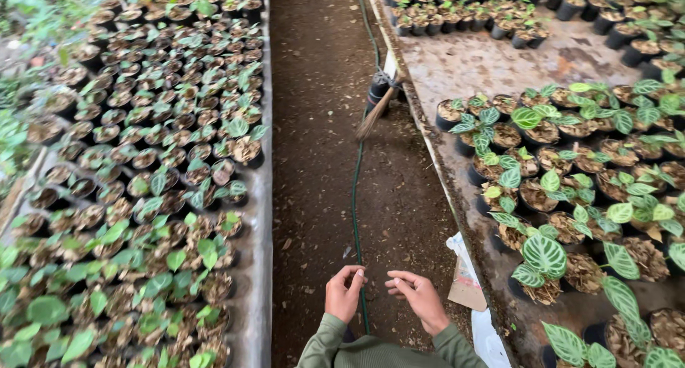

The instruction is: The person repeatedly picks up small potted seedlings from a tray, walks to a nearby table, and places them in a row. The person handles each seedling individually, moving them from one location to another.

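Two hands: the left hand (345,294) has a narrow pinching grip, the right hand (421,297) fingers curled; what they pinch is too small to tell. One green hose (354,204) runs between them along the dirt path (321,125). Potted plants (542,190) crowd the bench (485,61) right of the grip.

- You have two hands in view, left hand (344,293) at 6 o'clock, right hand (421,299) beside it.
- You see one green hose (354,197) along the path.
- One broom (376,115) leans at 12 o'clock.
- Potted seedlings (546,257) at 3 and 9 o'clock are too many to count.

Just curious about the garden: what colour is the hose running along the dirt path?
Dark green hose, seen in the head view.
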